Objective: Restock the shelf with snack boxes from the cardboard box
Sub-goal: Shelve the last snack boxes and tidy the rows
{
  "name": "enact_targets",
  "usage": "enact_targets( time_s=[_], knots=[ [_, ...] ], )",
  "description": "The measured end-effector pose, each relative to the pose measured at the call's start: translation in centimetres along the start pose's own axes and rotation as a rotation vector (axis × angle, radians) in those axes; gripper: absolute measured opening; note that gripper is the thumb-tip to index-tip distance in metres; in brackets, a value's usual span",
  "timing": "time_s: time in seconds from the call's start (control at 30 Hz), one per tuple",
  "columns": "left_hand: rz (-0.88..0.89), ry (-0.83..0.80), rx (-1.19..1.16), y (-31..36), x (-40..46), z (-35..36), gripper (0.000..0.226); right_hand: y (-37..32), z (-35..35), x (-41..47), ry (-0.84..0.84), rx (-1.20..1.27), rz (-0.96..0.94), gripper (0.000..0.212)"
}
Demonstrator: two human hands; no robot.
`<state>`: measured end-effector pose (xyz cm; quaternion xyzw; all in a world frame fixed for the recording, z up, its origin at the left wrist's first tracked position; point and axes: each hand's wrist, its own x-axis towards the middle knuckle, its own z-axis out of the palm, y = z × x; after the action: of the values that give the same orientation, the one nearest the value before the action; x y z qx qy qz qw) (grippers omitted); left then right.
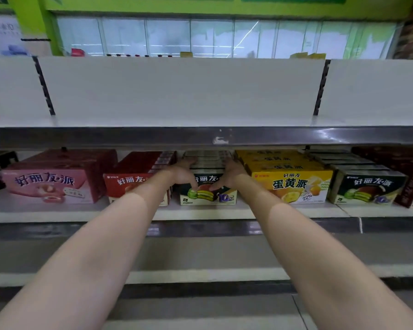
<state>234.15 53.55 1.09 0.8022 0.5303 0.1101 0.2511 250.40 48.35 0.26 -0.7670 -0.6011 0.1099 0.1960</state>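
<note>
Green box (209,195) stands on the shelf (200,211) between red (129,184) and yellow boxes (291,184). Left hand (183,173) and right hand (229,175) grip its top corners, thumbs on its front.

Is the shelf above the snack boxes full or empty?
Empty, as far as the view shows: the upper shelf shows only its bare white board and back panel, with no boxes on it.

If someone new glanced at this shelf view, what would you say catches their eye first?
Two bare forearms reach in from below, the left hand and right hand meeting in a grip on the dark green snack box at the middle of the stocked shelf. Beside it on the right, the bright yellow box stands out. Above, the white upper shelf stretches across.
</note>
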Motion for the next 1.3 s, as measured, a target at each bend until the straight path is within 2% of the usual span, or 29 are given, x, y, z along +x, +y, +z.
enact_targets(
  time_s=[0.07, 0.13, 0.23, 0.27, 0.37, 0.47, 0.53, 0.63, 0.7, 0.83, 0.97, 1.1, 1.2, 1.3],
  knots=[
    [0.009, 0.033, 0.172, 0.4, -0.2, 0.1, 0.11, -0.4, 0.0, -0.6, 0.032, -0.026, 0.007, 0.104],
    [0.022, 0.041, 0.282, 1.1, -0.6, 0.2, 0.102, -0.7, 0.0, -1.1, 0.054, -0.06, -0.004, 0.088],
    [0.124, 0.093, 0.363, 2.4, -0.9, 0.2, 0.066, -0.9, -0.2, -2.1, 0.112, -0.069, -0.013, 0.073],
    [0.157, 0.088, 0.335, 3.0, -1.1, 0.3, 0.058, -0.9, -0.6, -2.5, 0.147, -0.057, -0.023, 0.068],
    [0.294, 0.066, 0.137, 5.3, -1.2, 0.5, 0.053, 0.2, -2.3, -3.7, 0.311, 0.034, -0.045, 0.039],
    [0.429, 0.078, -0.017, 7.8, -1.6, 1.1, 0.046, 2.3, -4.1, -5.4, 0.388, 0.064, 0.032, 0.022],
    [0.473, 0.051, -0.044, 9.3, -2.0, 2.0, 0.047, 4.0, -4.9, -6.3, 0.396, 0.017, 0.115, 0.026],
    [0.47, 0.011, -0.037, 11.6, -2.5, 3.6, 0.057, 8.6, -5.7, -5.9, 0.362, -0.112, 0.234, 0.039],
    [0.447, -0.013, 0.009, 13.1, -2.6, 4.9, 0.062, 11.3, -6.4, -5.6, 0.347, -0.109, 0.275, 0.048],
    [0.326, 0.007, 0.093, 15.8, -1.7, 6.8, 0.084, 14.1, -9.0, -7.0, 0.318, -0.159, 0.232, 0.073],
    [0.174, -0.038, 0.19, 17.6, -1.0, 8.5, 0.098, 17.8, -10.4, -5.3, 0.214, -0.125, 0.17, 0.096],
    [0.058, -0.033, 0.18, 18.9, -0.2, 9.9, 0.099, 20.6, -11.2, -3.5, 0.148, -0.147, 0.085, 0.105],
    [-0.006, -0.002, 0.218, 19.9, -0.2, 10.3, 0.078, 21.7, -12.1, -2.3, 0.102, -0.117, 0.02, 0.103],
    [-0.061, 0.026, 0.218, 20.5, 0.3, 10.1, 0.072, 22.4, -12.8, -1.2, 0.047, -0.097, -0.003, 0.111]
  ],
)
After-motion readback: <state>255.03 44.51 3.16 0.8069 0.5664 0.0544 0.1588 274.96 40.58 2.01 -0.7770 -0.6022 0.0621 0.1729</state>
